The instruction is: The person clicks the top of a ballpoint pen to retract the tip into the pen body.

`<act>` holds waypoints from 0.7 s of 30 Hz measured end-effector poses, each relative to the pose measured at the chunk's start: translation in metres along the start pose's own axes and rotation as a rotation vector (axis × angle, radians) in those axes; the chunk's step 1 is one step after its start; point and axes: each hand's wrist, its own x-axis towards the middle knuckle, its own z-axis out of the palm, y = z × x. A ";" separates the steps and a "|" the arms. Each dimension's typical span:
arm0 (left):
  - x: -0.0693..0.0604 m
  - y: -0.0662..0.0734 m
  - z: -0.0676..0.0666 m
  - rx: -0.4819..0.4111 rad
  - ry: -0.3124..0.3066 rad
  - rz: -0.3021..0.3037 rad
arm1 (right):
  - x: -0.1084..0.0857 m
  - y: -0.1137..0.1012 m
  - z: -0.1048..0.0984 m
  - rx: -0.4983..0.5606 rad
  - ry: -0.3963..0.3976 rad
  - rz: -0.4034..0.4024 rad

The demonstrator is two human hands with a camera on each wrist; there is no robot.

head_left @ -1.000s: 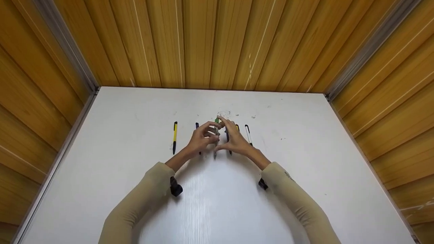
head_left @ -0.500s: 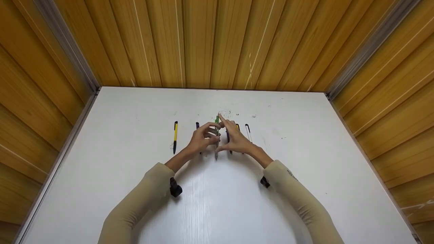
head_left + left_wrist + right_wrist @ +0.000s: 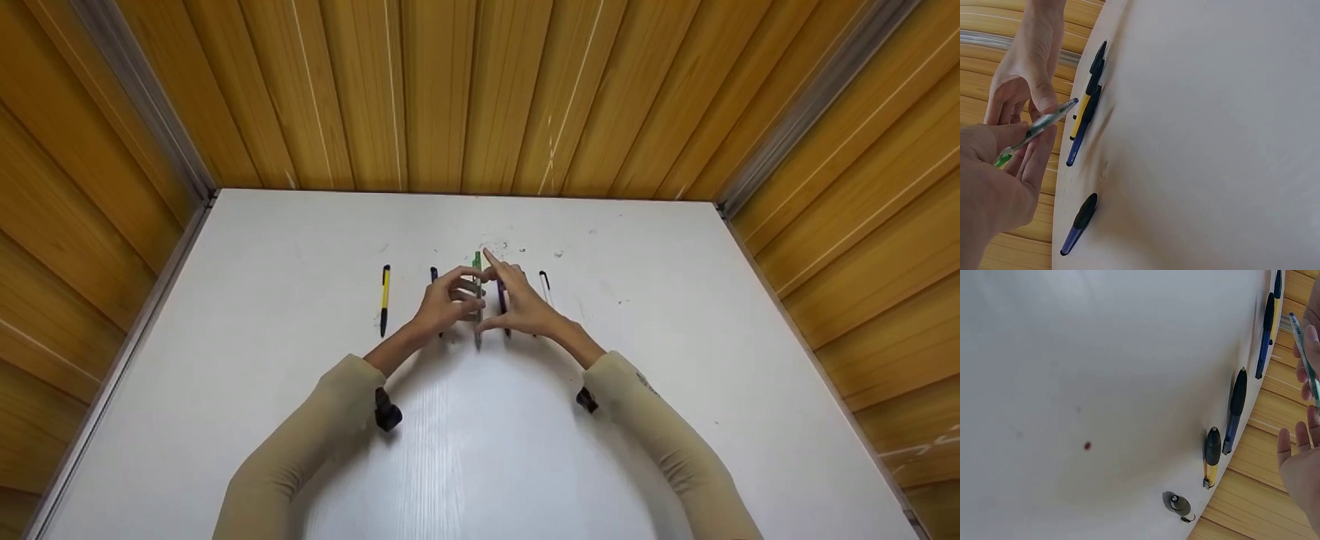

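Pen (image 3: 1044, 121) with a green end stays pinched in the left hand (image 3: 437, 304). Right of that grip, the right hand (image 3: 526, 311) curves with thumb and index apart; whether it touches the pen, I cannot tell. Its index fingertip now sits beside the green end, not over it as a second ago, so the left hand seems to carry the pen alone.

Green pen (image 3: 1044, 121): slim, translucent barrel
Hold: pinched by fingers of the left hand (image 3: 996, 188)
Green end: beyond these fingers
Tip: on their near side
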 end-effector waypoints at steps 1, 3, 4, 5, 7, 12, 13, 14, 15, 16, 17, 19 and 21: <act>0.001 0.001 -0.001 0.002 0.009 -0.003 | 0.001 0.000 -0.001 -0.005 0.001 -0.004; 0.002 0.003 -0.003 0.014 0.023 -0.009 | 0.002 -0.001 -0.004 -0.012 0.008 -0.010; 0.003 0.004 -0.004 0.024 0.030 -0.012 | 0.002 0.000 -0.005 -0.017 0.013 -0.012; 0.004 0.005 -0.005 0.035 0.038 -0.018 | 0.003 0.000 -0.007 -0.022 0.019 -0.010; 0.007 0.006 -0.007 0.059 0.053 -0.025 | 0.003 0.000 -0.010 -0.028 0.026 -0.005; 0.010 0.005 -0.010 0.122 0.064 -0.050 | -0.002 0.003 -0.016 -0.028 0.008 0.017; 0.011 0.004 -0.010 0.141 0.062 -0.051 | -0.003 0.003 -0.017 -0.027 0.002 0.025; 0.011 0.003 -0.009 0.157 0.058 -0.055 | -0.004 0.003 -0.018 -0.025 -0.003 0.032; 0.012 0.002 -0.009 0.178 0.054 -0.059 | -0.006 0.004 -0.020 -0.024 -0.007 0.041; 0.012 0.001 -0.007 0.196 0.051 -0.062 | -0.007 0.004 -0.021 -0.021 -0.009 0.052; 0.013 -0.001 -0.006 0.215 0.048 -0.062 | -0.009 0.005 -0.023 -0.018 -0.009 0.059; 0.015 -0.003 -0.003 0.243 0.047 -0.065 | -0.012 0.006 -0.026 -0.025 -0.006 0.070; 0.017 -0.005 0.000 0.260 0.064 -0.078 | -0.014 0.008 -0.029 -0.021 0.002 0.076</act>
